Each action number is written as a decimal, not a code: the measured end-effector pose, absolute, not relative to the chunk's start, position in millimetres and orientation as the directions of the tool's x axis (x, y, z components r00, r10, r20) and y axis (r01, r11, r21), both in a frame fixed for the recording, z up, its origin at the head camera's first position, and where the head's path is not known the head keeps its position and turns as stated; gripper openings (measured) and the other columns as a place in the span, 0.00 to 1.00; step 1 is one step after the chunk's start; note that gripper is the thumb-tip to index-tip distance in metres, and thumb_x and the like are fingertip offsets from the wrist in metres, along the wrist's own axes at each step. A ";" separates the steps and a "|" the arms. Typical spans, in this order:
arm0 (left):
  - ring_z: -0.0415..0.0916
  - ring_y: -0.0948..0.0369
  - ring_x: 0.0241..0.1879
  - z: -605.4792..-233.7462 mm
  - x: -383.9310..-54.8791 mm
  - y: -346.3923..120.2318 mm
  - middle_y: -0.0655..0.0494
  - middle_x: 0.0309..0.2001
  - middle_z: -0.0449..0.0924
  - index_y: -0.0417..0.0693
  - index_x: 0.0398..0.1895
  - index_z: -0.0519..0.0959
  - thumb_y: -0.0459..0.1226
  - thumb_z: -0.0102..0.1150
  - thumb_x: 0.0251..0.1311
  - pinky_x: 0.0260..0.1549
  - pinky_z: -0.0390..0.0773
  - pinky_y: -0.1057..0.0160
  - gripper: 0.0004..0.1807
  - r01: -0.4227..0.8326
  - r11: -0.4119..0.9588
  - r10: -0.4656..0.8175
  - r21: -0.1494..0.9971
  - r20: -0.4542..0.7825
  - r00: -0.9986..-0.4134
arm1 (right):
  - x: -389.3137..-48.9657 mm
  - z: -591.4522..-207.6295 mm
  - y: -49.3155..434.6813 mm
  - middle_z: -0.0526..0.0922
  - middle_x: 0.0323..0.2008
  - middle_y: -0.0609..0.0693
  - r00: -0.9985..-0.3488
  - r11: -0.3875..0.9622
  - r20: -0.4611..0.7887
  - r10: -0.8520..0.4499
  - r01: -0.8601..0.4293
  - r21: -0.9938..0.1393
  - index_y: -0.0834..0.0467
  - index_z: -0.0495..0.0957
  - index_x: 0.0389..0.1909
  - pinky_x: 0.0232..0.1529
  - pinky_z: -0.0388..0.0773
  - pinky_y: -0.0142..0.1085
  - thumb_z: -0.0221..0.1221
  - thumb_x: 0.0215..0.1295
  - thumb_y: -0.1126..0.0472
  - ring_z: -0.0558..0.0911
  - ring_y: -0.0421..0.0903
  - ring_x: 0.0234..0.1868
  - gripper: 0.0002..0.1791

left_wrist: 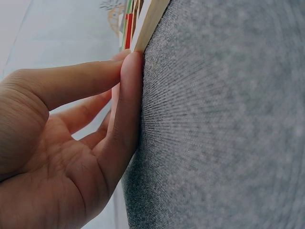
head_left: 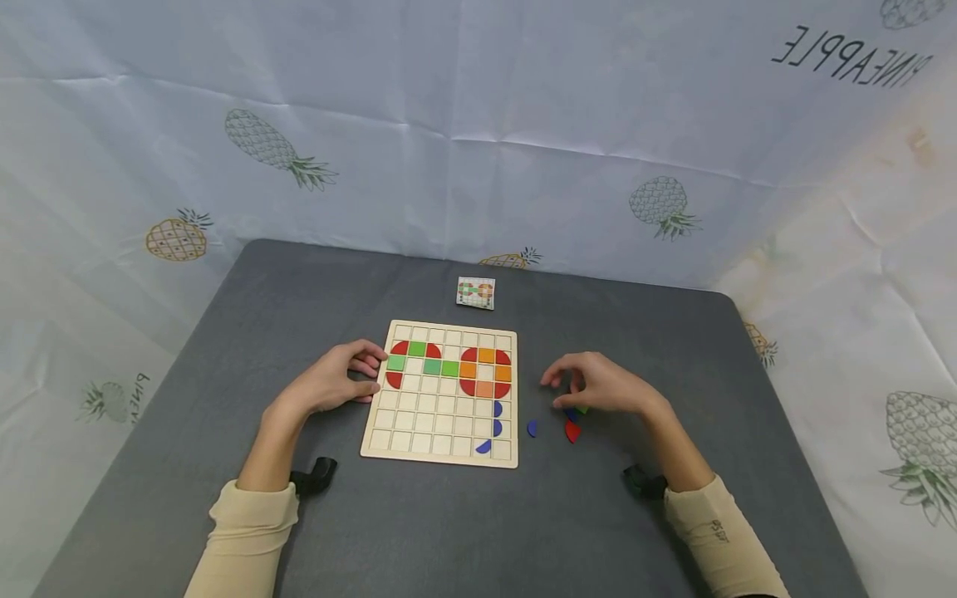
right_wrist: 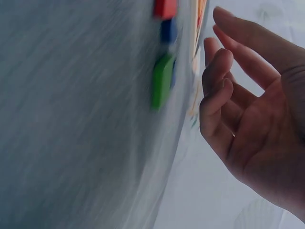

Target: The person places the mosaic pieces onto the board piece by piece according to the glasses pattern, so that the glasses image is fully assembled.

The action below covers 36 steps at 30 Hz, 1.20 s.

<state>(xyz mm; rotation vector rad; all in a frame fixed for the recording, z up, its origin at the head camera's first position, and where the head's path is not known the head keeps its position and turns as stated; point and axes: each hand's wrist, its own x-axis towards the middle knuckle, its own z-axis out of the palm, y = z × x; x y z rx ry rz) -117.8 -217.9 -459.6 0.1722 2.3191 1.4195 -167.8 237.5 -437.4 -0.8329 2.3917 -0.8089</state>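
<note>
A square wooden grid board lies flat on the table with coloured pieces on it. My left hand rests against its left edge, fingertips and thumb touching the wood in the left wrist view. To the right of the board, my right hand hovers with bent fingers, thumb apart from them, and nothing held. Under and beside it lie a red piece, a green piece and a blue piece. One blue half-round piece lies between this group and the board.
Behind the board lies a small pattern card with a similar coloured design. The dark grey table reaches to a pineapple-print cloth at the back. Black straps with small devices sit at both wrists.
</note>
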 end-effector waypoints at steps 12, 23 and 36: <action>0.77 0.49 0.52 -457.8 -118.7 -216.4 0.35 0.51 0.77 0.30 0.66 0.74 0.23 0.67 0.68 0.39 0.92 0.60 0.25 -0.079 0.472 0.326 0.878 -0.258 -0.910 | -160.9 -449.4 283.0 0.84 0.40 0.50 -0.745 0.692 -0.285 -0.603 -0.311 -0.652 0.55 0.85 0.50 0.29 0.76 0.31 0.79 0.61 0.58 0.76 0.37 0.29 0.18; 0.77 0.49 0.51 -457.0 -118.0 -217.0 0.36 0.51 0.77 0.30 0.66 0.74 0.23 0.68 0.68 0.38 0.91 0.61 0.25 -0.076 0.478 0.325 0.875 -0.256 -0.910 | -166.5 -452.9 292.1 0.84 0.40 0.52 -0.725 0.659 -0.275 -0.632 -0.316 -0.683 0.57 0.86 0.51 0.30 0.78 0.31 0.78 0.62 0.61 0.77 0.37 0.30 0.18; 0.76 0.50 0.52 -459.5 -115.9 -217.9 0.37 0.52 0.77 0.31 0.66 0.74 0.24 0.68 0.67 0.39 0.92 0.60 0.25 -0.091 0.472 0.320 0.877 -0.266 -0.909 | -172.7 -455.8 293.5 0.85 0.37 0.52 -0.693 0.633 -0.269 -0.669 -0.342 -0.695 0.56 0.86 0.46 0.30 0.76 0.30 0.79 0.62 0.58 0.76 0.37 0.30 0.16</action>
